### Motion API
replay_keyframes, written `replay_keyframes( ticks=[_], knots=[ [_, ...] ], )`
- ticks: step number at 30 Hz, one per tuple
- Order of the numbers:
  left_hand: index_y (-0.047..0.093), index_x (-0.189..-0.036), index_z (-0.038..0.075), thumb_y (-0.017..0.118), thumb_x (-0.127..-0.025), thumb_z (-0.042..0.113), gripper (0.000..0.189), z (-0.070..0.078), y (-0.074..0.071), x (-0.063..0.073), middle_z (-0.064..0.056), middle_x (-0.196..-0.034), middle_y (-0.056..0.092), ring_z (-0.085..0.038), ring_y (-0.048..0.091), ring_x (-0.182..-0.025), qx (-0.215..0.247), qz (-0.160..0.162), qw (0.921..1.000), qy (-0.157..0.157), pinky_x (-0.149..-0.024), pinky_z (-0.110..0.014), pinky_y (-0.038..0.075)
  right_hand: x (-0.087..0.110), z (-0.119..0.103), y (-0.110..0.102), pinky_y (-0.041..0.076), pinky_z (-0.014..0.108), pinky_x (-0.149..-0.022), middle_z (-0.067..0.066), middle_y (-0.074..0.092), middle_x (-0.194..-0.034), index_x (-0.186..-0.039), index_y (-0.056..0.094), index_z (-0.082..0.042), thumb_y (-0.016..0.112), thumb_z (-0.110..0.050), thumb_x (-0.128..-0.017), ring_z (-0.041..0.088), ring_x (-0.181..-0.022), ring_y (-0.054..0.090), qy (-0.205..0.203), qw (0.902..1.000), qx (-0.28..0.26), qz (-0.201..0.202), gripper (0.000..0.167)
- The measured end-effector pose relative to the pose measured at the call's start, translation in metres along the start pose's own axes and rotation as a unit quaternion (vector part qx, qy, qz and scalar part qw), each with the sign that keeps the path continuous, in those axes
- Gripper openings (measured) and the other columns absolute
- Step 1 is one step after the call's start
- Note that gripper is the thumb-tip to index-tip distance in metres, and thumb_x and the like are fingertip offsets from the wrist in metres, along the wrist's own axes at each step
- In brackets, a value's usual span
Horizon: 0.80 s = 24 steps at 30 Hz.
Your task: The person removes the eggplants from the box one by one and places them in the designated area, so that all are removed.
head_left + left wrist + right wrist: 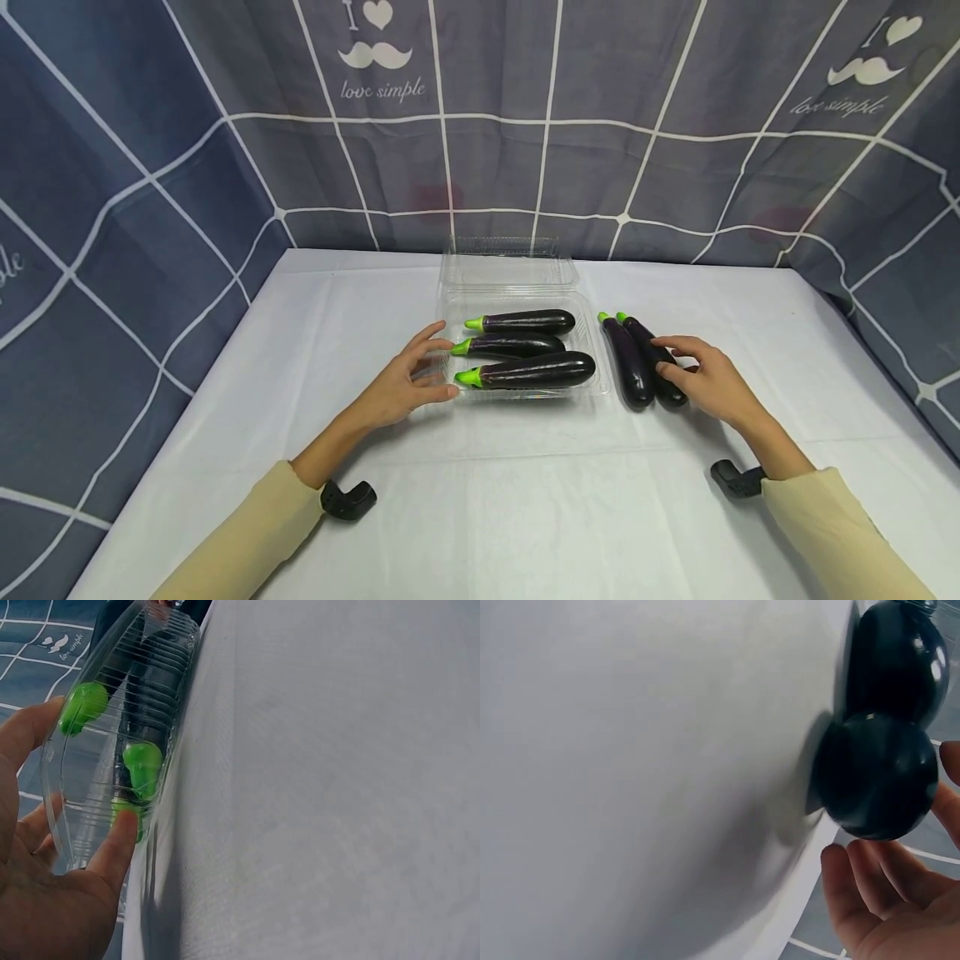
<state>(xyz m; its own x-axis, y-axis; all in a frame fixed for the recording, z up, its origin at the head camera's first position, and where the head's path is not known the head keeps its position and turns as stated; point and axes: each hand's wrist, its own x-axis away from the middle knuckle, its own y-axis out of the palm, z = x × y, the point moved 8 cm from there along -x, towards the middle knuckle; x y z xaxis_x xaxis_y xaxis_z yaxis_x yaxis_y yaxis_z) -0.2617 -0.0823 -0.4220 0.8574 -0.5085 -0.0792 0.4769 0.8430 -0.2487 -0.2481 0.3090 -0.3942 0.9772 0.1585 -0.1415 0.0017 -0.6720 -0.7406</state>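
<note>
Three dark purple eggplants with green stems lie side by side in a hinged clear plastic box (600, 385); the front eggplant (536, 372) is the biggest. My left hand (408, 379) is at the box's left end, its fingers spread over the wall and its thumb by the front corner, as the left wrist view shows. Right of the box, two more eggplants lie together on the table. My right hand (705, 375) reaches over the outer eggplant (651, 354), thumb and forefinger above it and the other fingers beside its rounded end (877, 776). The inner eggplant (626, 362) lies against it.
The box's clear lid (510, 271) stands folded back behind it. A white cloth (525, 517) covers the table. A grey checked curtain (495, 167) rises behind the table and along both sides. Black wrist mounts (348, 500) sit below both hands.
</note>
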Motion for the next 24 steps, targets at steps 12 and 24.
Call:
replay_keyframes(
  ticks=[12, 24],
  knots=[
    [0.045, -0.142, 0.000, 0.077, -0.087, 0.010, 0.064, -0.002, 0.001, 0.000, -0.001, -0.164, 0.007, -0.045, 0.026, -0.140, 0.007, -0.004, 1.0000, 0.002, -0.110, -0.052, 0.036, -0.002, -0.009, -0.002, 0.043, 0.010, -0.079, 0.023, 0.057, -0.131, -0.126, 0.063, 0.000, 0.063, -0.011, -0.095, 0.040, -0.116, 0.050, -0.008, 0.9998, -0.007, 0.015, 0.032],
    [0.046, -0.141, 0.002, 0.077, -0.088, 0.013, 0.063, -0.003, 0.000, 0.000, 0.001, -0.164, 0.009, -0.043, 0.028, -0.140, -0.003, 0.001, 1.0000, -0.006, -0.109, -0.049, 0.038, -0.006, -0.028, -0.004, 0.043, 0.055, -0.092, 0.022, 0.056, -0.132, -0.125, 0.064, 0.001, 0.063, -0.009, -0.095, 0.039, -0.124, 0.048, -0.020, 0.9993, -0.005, 0.031, 0.031]
  ],
)
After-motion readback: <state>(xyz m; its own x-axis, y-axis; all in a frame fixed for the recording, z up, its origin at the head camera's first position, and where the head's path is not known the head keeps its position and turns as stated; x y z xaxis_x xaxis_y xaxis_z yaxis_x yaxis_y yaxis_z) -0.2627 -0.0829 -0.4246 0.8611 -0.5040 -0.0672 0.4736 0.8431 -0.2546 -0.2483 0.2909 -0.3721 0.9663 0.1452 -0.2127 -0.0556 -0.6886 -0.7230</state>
